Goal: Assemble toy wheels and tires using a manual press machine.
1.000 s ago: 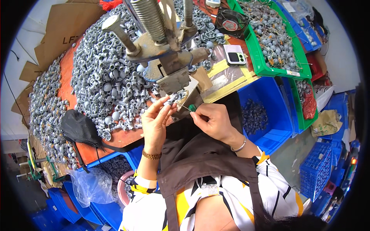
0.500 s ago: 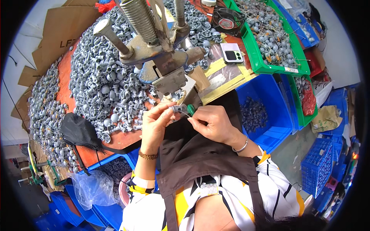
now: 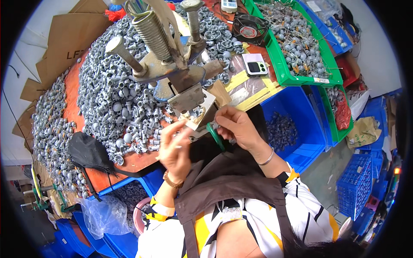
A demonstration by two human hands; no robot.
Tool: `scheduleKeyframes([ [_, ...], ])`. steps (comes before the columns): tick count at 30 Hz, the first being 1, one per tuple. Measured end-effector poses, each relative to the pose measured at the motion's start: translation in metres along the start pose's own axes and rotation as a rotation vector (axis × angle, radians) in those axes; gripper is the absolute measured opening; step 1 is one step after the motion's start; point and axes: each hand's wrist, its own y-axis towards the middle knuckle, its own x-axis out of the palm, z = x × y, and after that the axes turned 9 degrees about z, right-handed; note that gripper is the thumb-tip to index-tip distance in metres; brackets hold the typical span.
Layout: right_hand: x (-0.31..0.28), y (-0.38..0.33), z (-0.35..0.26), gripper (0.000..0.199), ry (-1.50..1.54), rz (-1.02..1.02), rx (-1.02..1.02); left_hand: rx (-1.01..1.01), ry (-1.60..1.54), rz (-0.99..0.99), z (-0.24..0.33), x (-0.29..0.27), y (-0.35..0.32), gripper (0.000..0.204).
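Observation:
My left hand is raised at the table's front edge, its fingers apart and somewhat blurred by motion. No part shows clearly in it. To its right, my right hand is closed, thumb against fingers, around a small grey plastic part, mostly hidden by the fingers. A curved green piece hangs beside the right fingertips; whether the hand holds it I cannot tell. Just beyond both hands stands a press with a metal jaw, and a pale block sits below the jaw.
A large heap of grey plastic parts covers the orange table. Green trays of grey pieces and a blue bin stand to the right. A black pouch, a phone and a small fan lie around the work spot.
My hands have come apart: the left has drawn down and back with its fingers spreading, while the right has risen slightly with the grey part. More of the green piece shows.

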Motion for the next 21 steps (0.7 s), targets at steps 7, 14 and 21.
scheduleKeyframes([
  [7,-0.001,0.01,-0.002,0.009,-0.458,-0.009,-0.326,0.064,0.432,0.412,0.012,-0.003,0.016,0.042],
  [14,0.017,0.016,0.006,0.016,-0.516,-0.069,-0.359,-0.343,0.253,-0.212,0.008,0.011,0.005,0.023],
  [21,0.029,0.022,0.01,0.021,-0.232,-0.045,-0.199,-0.415,0.122,-0.147,-0.008,0.013,0.005,0.021],
])
